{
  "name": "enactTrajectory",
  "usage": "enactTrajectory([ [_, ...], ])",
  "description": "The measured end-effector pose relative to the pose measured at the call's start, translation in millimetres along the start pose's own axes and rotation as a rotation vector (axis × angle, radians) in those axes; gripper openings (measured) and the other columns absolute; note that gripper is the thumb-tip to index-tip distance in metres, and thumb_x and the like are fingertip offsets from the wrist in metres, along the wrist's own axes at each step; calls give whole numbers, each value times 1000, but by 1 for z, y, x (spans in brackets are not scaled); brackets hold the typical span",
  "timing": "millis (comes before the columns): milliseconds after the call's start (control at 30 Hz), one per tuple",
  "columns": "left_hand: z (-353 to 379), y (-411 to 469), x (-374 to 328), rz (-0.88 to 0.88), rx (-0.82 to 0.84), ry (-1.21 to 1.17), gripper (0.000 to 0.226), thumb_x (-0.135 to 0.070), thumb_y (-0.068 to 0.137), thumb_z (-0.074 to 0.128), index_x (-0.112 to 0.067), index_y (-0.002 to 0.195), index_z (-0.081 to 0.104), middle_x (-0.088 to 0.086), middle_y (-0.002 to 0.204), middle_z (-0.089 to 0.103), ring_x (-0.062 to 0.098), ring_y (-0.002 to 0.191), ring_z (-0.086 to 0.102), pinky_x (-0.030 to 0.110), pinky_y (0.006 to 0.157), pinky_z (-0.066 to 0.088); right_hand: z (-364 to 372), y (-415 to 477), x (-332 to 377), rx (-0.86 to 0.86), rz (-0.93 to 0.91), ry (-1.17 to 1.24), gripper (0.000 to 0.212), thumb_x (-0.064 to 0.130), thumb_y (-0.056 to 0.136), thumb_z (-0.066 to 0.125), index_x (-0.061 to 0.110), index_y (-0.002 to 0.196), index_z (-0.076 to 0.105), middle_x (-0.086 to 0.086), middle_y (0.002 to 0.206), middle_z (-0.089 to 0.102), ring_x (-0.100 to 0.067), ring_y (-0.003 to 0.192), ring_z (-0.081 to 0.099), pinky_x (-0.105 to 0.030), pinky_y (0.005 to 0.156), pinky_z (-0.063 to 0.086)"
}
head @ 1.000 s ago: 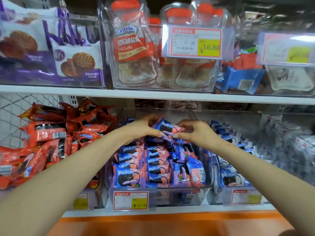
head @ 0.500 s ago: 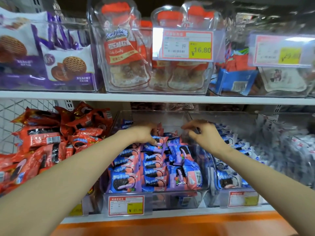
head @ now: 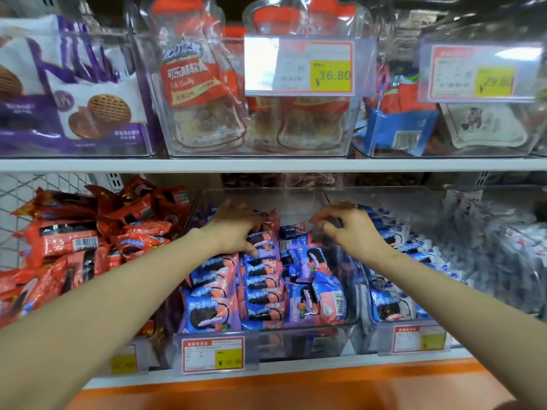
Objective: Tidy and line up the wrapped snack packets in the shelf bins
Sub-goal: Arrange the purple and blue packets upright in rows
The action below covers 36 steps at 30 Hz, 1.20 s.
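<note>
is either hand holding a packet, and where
Left hand only rests on the rear pink-blue packets; right hand is curled, hold too blurred to tell.

Bright overhead store light glares on the price tags (head: 299, 68); edges bow outward, right side smeared with blur.

Left hand (head: 233, 229) and right hand (head: 347, 230) reach among packets (head: 263, 279).

packets (head: 263, 294) in bin (head: 266, 340)
</note>
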<state>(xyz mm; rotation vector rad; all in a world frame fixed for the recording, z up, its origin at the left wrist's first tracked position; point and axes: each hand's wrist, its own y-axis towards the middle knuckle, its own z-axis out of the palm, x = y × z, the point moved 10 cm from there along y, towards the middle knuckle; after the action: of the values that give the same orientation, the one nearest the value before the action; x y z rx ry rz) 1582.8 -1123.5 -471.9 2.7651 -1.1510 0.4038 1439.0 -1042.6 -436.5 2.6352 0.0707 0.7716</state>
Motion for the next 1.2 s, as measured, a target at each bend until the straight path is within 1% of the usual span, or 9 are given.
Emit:
enactTrajectory([
  [233, -4, 7, -2, -2, -19, -58, 70, -61, 75, 61, -25, 132, 43, -4, 137, 47, 23, 131, 33, 37, 103, 21, 2, 1, -4, -6, 9, 14, 17, 12, 89, 57, 17, 96, 71, 3, 102, 68, -12, 93, 56, -22, 77, 38],
  [300, -6, 10, -3, 8, -19, -121, 63, -58, 77, 61, -27, 129, 45, -5, 136, 47, 25, 132, 32, 37, 102, 21, 2, 1, -6, -8, 14, 14, 16, 12, 90, 57, 17, 97, 71, 3, 103, 67, -10, 92, 54, -21, 76, 36],
  [467, -4, 17, -10, 44, -59, 33, 56, -46, 86, 58, -24, 135, 41, -3, 139, 46, 23, 133, 32, 35, 99, 22, 3, 2, -7, -9, 16, 18, 16, 11, 90, 57, 17, 97, 71, 2, 103, 67, -10, 91, 53, -21, 75, 35],
  [667, -6, 18, -27, 234, -129, 107, 51, -39, 89, 57, -25, 135, 40, -3, 138, 44, 21, 124, 37, 35, 94, 24, 2, 1, -6, -18, 16, 20, 17, 10, 89, 57, 15, 96, 71, 1, 103, 66, -10, 91, 52, -20, 75, 34],
  [867, -17, 26, -37, 183, -92, -73, 63, -52, 76, 67, -23, 126, 44, -2, 134, 42, 20, 125, 32, 34, 98, 22, 2, 1, -6, -19, 35, 29, 16, 10, 89, 57, 16, 95, 71, 0, 103, 67, -15, 97, 56, -27, 83, 42],
  [933, -20, 32, -53, 223, -92, -109, 65, -46, 76, 70, -23, 130, 43, -1, 135, 41, 20, 126, 30, 33, 98, 21, 1, 1, -5, -25, 34, 25, 16, 10, 88, 57, 15, 94, 71, -1, 102, 68, -18, 98, 57, -31, 86, 44],
  [1033, -3, 45, -64, 237, 41, -96, 66, -33, 82, 67, -26, 140, 36, 0, 141, 38, 23, 132, 25, 36, 106, 19, 1, 0, -5, -29, 26, 35, 16, 10, 88, 58, 15, 93, 71, -1, 100, 68, -17, 97, 58, -31, 85, 45],
  [1100, 8, 52, -61, 202, 112, -153, 59, -30, 84, 65, -27, 138, 40, 0, 139, 43, 24, 132, 27, 36, 106, 19, 1, 0, -4, -35, 16, 38, 15, 10, 87, 58, 15, 91, 72, 0, 97, 69, -16, 95, 59, -29, 83, 45],
  [1200, 10, 59, -54, 163, 98, -270, 36, -25, 84, 65, -21, 118, 55, -1, 126, 52, 21, 123, 36, 33, 97, 23, 1, 0, -6, -40, 12, 35, 15, 10, 88, 58, 16, 91, 72, 1, 96, 69, -14, 92, 59, -26, 80, 44],
])
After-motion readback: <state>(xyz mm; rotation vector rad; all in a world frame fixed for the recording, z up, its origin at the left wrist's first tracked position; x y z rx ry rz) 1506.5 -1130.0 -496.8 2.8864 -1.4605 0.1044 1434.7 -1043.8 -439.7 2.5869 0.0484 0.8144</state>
